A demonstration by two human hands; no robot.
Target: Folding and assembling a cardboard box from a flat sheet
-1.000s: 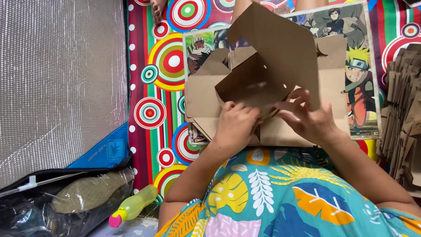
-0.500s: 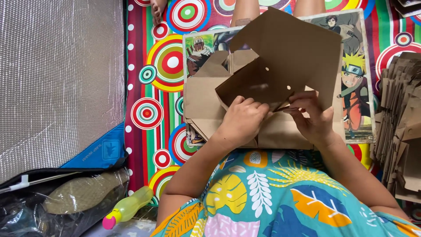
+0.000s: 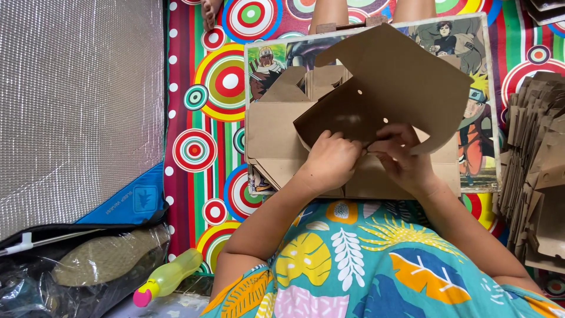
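A brown die-cut cardboard box blank (image 3: 394,82), partly folded, is held up in front of me over a flat board with cartoon pictures (image 3: 471,35). My left hand (image 3: 331,160) grips its lower left panel, fingers curled over the edge. My right hand (image 3: 401,158) pinches the lower middle flaps, fingertips close to the left hand. Small round holes show in the folded panel. More flat cardboard blanks (image 3: 273,129) lie on the board underneath.
A tall stack of folded cardboard blanks (image 3: 532,153) stands at the right. A silver quilted mat (image 3: 76,100) covers the left. A yellow bottle with pink cap (image 3: 168,277) and a plastic-wrapped bag (image 3: 70,271) lie at lower left. The floor cloth (image 3: 203,153) has coloured circles.
Both hands moved closer together on the lower edge of the blank. The big upper panel tilted further to the right and lower.
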